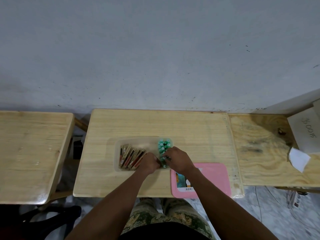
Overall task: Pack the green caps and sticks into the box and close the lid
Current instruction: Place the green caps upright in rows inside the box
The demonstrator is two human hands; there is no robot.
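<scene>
The clear box on the counter holds sticks at its left and green caps at its right. The right hand pinches the nearest green caps. The left hand is curled beside it (grip unclear). The pink lid lies nearby.

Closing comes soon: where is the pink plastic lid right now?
In the head view, the flat pink plastic lid lies on the near right corner of the wooden table, beside the clear plastic box.

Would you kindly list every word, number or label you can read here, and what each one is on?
"0015", handwritten after one unclear character, on the white box at far right.
Sticker on the pink lid: barcode, print too small to read.
On the sticks: markings too blurred.
</scene>
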